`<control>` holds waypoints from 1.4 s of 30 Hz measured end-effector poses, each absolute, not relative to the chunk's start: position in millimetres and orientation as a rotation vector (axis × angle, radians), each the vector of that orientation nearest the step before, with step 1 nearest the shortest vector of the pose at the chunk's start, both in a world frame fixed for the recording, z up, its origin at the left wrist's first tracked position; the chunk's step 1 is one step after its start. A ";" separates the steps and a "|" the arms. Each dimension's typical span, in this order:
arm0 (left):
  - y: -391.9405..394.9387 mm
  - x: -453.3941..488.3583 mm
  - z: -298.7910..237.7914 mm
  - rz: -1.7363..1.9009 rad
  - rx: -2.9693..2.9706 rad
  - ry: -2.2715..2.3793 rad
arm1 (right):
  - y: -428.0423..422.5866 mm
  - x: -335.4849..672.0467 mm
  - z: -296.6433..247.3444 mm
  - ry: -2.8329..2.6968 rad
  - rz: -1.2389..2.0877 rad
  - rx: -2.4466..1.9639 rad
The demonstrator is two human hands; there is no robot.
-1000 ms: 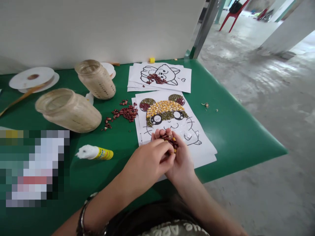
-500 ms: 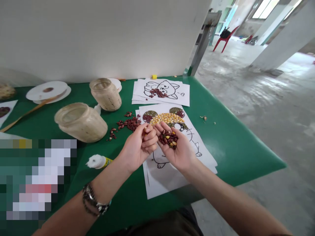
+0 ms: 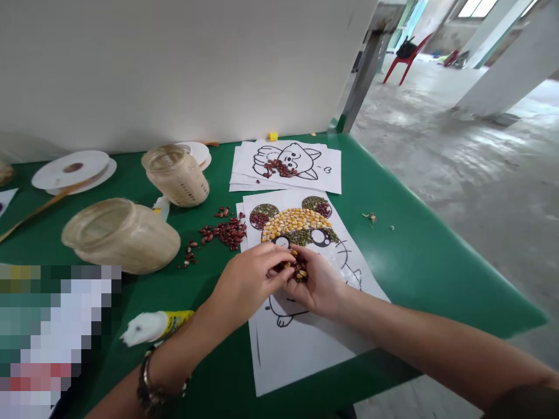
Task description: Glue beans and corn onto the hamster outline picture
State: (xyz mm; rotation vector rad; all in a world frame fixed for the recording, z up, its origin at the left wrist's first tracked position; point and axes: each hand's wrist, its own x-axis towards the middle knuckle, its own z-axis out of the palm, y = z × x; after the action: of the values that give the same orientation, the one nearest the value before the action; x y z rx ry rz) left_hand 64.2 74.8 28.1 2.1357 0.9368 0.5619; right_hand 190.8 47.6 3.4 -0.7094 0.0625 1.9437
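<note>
My right hand (image 3: 321,279) is cupped palm up over the drawing, holding a small heap of mixed dark red beans and yellow corn kernels (image 3: 300,270). My left hand (image 3: 248,279) reaches into that palm, thumb and fingers bent together at the heap; what sits between its fingertips is too small to make out. Below both hands lies a paper with an animal drawing (image 3: 288,361). Yellow corn kernels (image 3: 301,219) cover its forehead, green beans (image 3: 301,237) surround the eyes, and the ears hold green and red beans. Its lower face looks shiny and wet.
Loose red beans (image 3: 229,233) lie left of the paper. Further left stand two twine-wrapped jars (image 3: 148,238) (image 3: 186,180) and a glue bottle (image 3: 177,320). A second drawing (image 3: 325,166) with red beans lies behind, near a ribbon spool (image 3: 72,169). The green table's edge (image 3: 437,212) slants along the right.
My left hand has turned over, from a loosely curled fist beside the right palm to fingers dipping into the heap. Both hands sit slightly lower in view, and the camera view has shifted.
</note>
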 end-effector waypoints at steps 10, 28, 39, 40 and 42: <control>80.5 71.8 20.9 0.331 2.522 0.935 | 50.5 202.7 6.4 0.353 1.968 -0.846; 67.9 87.0 47.1 0.697 0.371 0.773 | 44.8 199.4 10.2 0.276 1.971 -0.764; 65.5 80.5 28.3 0.459 2.099 0.897 | 42.4 201.2 3.5 0.273 2.026 -0.726; 64.9 80.5 27.7 0.383 2.239 0.898 | 42.0 201.6 3.3 0.241 2.055 -0.711; 63.7 80.7 26.9 0.279 2.442 0.892 | 41.2 202.1 3.2 0.180 2.084 -0.700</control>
State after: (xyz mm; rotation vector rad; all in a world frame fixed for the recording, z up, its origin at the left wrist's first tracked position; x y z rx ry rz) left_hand 80.7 63.7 26.9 2.4420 0.8922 0.2787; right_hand 202.1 41.2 3.2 -0.6999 0.1801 2.0837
